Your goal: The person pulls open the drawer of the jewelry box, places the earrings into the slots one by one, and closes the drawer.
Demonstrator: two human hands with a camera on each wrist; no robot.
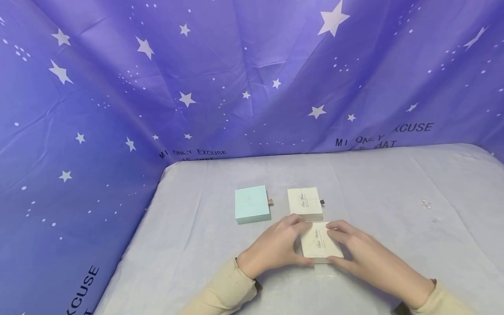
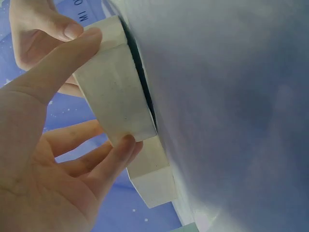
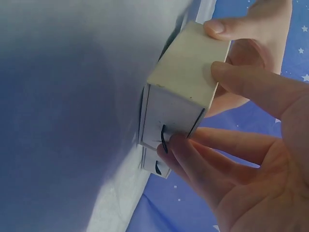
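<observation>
A cream drawer-style box with dark lettering on its lid lies near the front of the table, between both hands. My left hand grips its left side, thumb at the near edge and fingers at the far edge. On the right side, my right hand holds it too, its thumb by the near right corner. In the right wrist view, fingertips of that hand touch the drawer end beside a dark ribbon pull tab. The drawer looks pushed in, its face about level with the sleeve.
Just behind stands a second cream box with a dark tab. A mint-green box with a brownish tab sits to its left. Small shiny pieces lie at the right on the pale tablecloth. A purple star-print curtain borders the table.
</observation>
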